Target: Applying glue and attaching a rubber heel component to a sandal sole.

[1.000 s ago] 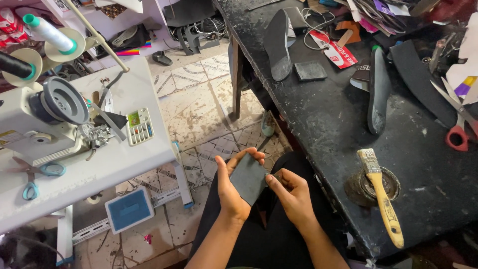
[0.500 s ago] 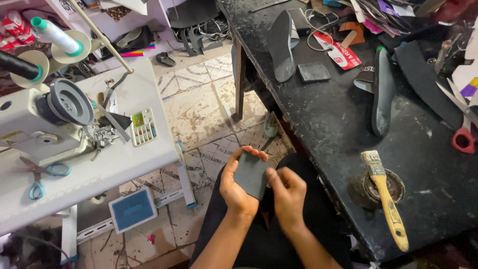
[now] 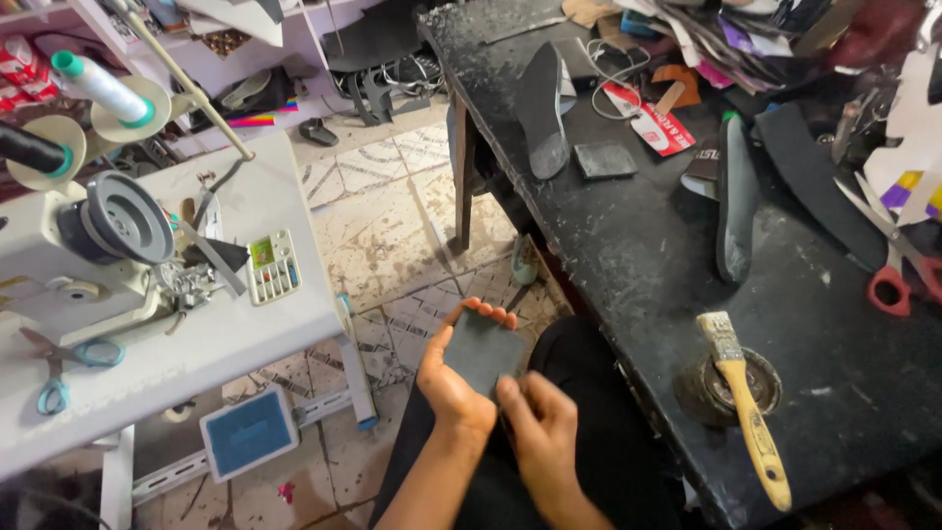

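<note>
A flat dark grey piece of sole material (image 3: pixel 483 351) rests in my left hand (image 3: pixel 449 381), whose fingers curl over its top edge. My right hand (image 3: pixel 538 420) sits just below it, with thumb and fingers pressed on the piece's lower right corner. Both hands are over my lap, in front of the black workbench (image 3: pixel 628 255). On the bench to the right, a brush with a yellow handle (image 3: pixel 746 407) lies across a small round glue tin (image 3: pixel 726 388).
Dark shoe soles (image 3: pixel 543 108), (image 3: pixel 734 201), a small dark square piece (image 3: pixel 604 160) and red-handled scissors (image 3: pixel 891 265) lie on the bench. A white sewing machine (image 3: pixel 88 255) with thread cones stands on the table at left, blue scissors (image 3: pixel 59 368) beside it. Tiled floor lies between.
The view has shifted slightly. My hands stay on the dark piece over my lap; the right hand has slid lower on it, toward its bottom corner.
</note>
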